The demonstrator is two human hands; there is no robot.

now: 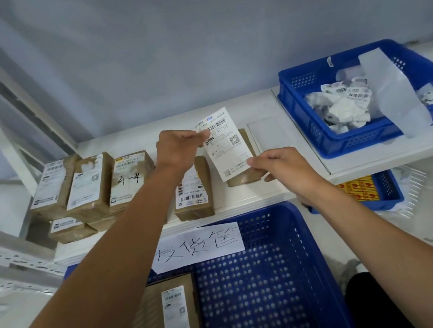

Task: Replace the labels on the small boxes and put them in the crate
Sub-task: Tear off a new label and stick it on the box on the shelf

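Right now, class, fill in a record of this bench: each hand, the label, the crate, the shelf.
Left hand: pinches the label by its upper left corner
Right hand: pinches its lower right corner
Label: tilted, held over a brown box on the shelf
Crate: one labelled box inside
Shelf: more brown boxes at the left, some stacked
Blue basket: crumpled label scraps

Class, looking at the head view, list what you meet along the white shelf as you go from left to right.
cluster of brown boxes → single labelled box → held-up white label → blue basket holding label scraps
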